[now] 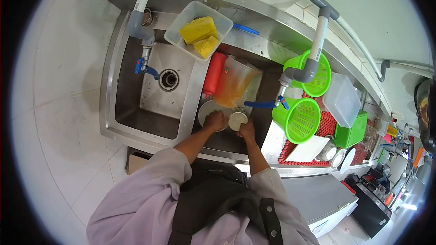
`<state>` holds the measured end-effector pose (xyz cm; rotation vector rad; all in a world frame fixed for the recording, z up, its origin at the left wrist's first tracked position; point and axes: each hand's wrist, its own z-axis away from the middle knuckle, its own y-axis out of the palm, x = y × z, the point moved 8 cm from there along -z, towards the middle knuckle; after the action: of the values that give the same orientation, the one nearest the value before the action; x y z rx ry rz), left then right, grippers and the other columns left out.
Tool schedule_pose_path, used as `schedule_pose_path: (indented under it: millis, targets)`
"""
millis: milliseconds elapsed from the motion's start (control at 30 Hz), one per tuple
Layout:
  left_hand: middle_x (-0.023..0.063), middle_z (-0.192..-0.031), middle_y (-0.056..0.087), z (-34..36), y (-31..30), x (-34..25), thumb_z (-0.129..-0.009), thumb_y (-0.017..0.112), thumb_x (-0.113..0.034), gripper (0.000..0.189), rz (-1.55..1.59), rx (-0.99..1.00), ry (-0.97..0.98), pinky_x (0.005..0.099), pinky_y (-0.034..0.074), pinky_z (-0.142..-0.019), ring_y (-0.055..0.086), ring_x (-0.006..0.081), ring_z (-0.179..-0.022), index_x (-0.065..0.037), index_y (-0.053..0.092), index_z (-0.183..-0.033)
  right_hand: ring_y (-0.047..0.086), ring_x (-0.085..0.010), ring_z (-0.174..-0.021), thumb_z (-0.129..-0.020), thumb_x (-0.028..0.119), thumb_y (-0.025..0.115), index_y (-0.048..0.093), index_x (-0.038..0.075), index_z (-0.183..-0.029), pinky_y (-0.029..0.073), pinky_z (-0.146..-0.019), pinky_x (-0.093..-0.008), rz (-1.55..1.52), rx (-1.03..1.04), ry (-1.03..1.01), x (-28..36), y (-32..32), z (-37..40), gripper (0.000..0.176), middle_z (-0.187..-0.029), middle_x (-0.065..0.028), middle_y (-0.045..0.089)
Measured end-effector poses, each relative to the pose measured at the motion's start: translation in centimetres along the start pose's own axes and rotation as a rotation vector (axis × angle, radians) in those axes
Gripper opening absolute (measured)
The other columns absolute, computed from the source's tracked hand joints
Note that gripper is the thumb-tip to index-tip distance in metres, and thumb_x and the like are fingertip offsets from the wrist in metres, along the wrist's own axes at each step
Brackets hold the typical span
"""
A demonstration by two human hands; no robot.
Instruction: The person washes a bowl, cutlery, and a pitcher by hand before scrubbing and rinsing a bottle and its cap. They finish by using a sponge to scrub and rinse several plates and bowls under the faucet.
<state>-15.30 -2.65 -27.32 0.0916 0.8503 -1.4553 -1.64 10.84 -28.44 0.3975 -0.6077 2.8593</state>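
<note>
Both my hands are low in the right basin [218, 141] of a steel sink. My right hand [246, 129] grips a small white round bowl [237, 121] by its side. My left hand [215, 120] is curled over a larger white plate [206, 108], fingers closed and mostly hidden; whatever they hold does not show. Just beyond lie a red squeeze bottle [214, 73] and a clear plastic pitcher [235, 80] with orange-brown residue or liquid, lying tilted. A blue-handled tap [282, 103] reaches over the basin from the right.
A plastic tub [175, 29] with yellow sponges [200, 29] stands behind the divider. The left basin [156, 100] has a drain and another tap [146, 63]. Rightward are green baskets [303, 120], a white board [309, 149], a clear container [341, 99] and a red mat [326, 124].
</note>
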Motion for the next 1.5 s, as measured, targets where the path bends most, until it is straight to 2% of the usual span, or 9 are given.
schedule_pose_path:
  millis: [100,167,400,533,633,933,1000,1233,1500]
  targets:
    - [0.0186,-0.113,0.055,1.8,-5.2,0.3,-0.079,0.065,-0.019,0.046,0.014,-0.613,0.002,0.0455,0.042,-0.095,0.052,0.0337,-0.112,-0.009,0.052,-0.122,0.068,-0.0278,-0.064,-0.082,0.004,0.049,0.047,-0.006,-0.123,0.052,-0.042,-0.0339,0.235,-0.343,-0.239,-3.2,-0.2,-5.7,0.043,-0.098,-0.0230,0.063]
    - [0.0165,-0.120,0.051,0.2,-5.0,2.2,-0.076,0.066,-0.014,0.050,0.048,-0.609,-0.107,0.0442,0.041,-0.097,0.048,0.0328,-0.117,-0.010,0.050,-0.124,0.068,-0.0326,-0.074,-0.081,0.001,0.046,0.051,-0.003,-0.115,0.055,-0.051,-0.0371,-0.387,-0.168,0.084,-0.7,0.8,-2.3,0.034,-0.098,-0.0222,0.063]
    - [0.0156,-0.123,0.054,-2.9,-5.7,3.8,-0.087,0.049,-0.014,0.032,0.000,-0.421,-0.313,0.0443,0.041,-0.098,0.051,0.0322,-0.117,-0.011,0.058,-0.118,0.068,-0.0351,-0.082,-0.080,0.001,0.046,0.051,-0.004,-0.112,0.054,-0.054,-0.0368,-0.697,-0.085,0.249,-3.5,2.3,-7.1,0.033,-0.102,-0.0230,0.063]
    - [0.0179,-0.112,0.062,-5.7,-2.9,8.4,-0.088,0.051,-0.018,0.024,0.087,-0.611,-0.325,0.0439,0.045,-0.093,0.061,0.0310,-0.102,-0.013,0.067,-0.104,0.066,-0.0379,-0.087,-0.082,0.007,0.050,0.042,0.002,-0.120,0.055,-0.064,-0.0454,-0.030,-0.316,-0.145,2.7,-1.2,-0.5,0.039,-0.106,-0.0288,0.060]
    - [0.0198,-0.114,0.062,-6.3,0.0,7.7,-0.088,0.050,-0.019,0.030,-0.209,-0.116,-0.210,0.0439,0.047,-0.091,0.060,0.0358,-0.105,-0.006,0.063,-0.111,0.064,-0.0426,-0.088,-0.082,0.010,0.053,0.036,0.007,-0.124,0.053,-0.072,-0.0518,0.320,-0.468,-0.217,5.0,-3.6,4.7,0.045,-0.108,-0.0319,0.057]
    - [0.0272,-0.099,0.065,-1.4,-1.1,1.3,-0.066,0.064,-0.010,0.045,-0.455,0.288,-0.006,0.0380,0.053,-0.082,0.066,0.0299,-0.096,0.010,0.060,-0.106,0.062,-0.0391,-0.088,-0.080,0.004,0.055,0.046,0.021,-0.130,0.053,-0.076,-0.0483,0.669,-0.489,-0.587,7.9,-4.5,13.8,0.053,-0.110,-0.0198,0.049]
    - [0.0225,-0.069,0.066,0.4,-4.3,-0.4,-0.073,0.055,-0.007,0.033,-0.232,0.181,-0.119,0.0379,0.054,-0.074,0.070,0.0290,-0.073,0.011,0.060,-0.100,0.057,-0.0349,-0.093,-0.079,0.003,0.055,0.054,0.021,-0.124,0.049,-0.079,-0.0447,0.699,-0.562,-0.779,8.3,-4.4,16.2,0.049,-0.106,-0.0179,0.050]
    - [0.0277,-0.106,0.059,10.1,-10.1,-11.1,-0.083,0.053,-0.013,0.050,-0.871,-0.215,0.440,0.0432,0.056,-0.068,0.067,0.0389,-0.075,0.004,0.040,-0.128,0.051,-0.0311,-0.094,-0.077,0.006,0.057,0.056,0.022,-0.122,0.045,-0.081,-0.0428,0.651,-0.733,-1.110,6.7,-5.8,22.9,0.048,-0.101,-0.0146,0.050]
    - [0.0293,-0.111,0.056,19.0,-15.8,-17.5,-0.078,0.054,-0.004,0.060,-0.851,-0.231,0.454,0.0477,0.054,-0.069,0.065,0.0423,-0.075,-0.005,0.034,-0.135,0.053,-0.0327,-0.097,-0.079,0.001,0.054,0.054,0.018,-0.123,0.046,-0.085,-0.0397,0.398,-0.653,-1.153,5.1,-10.3,25.6,0.048,-0.099,-0.0156,0.048]
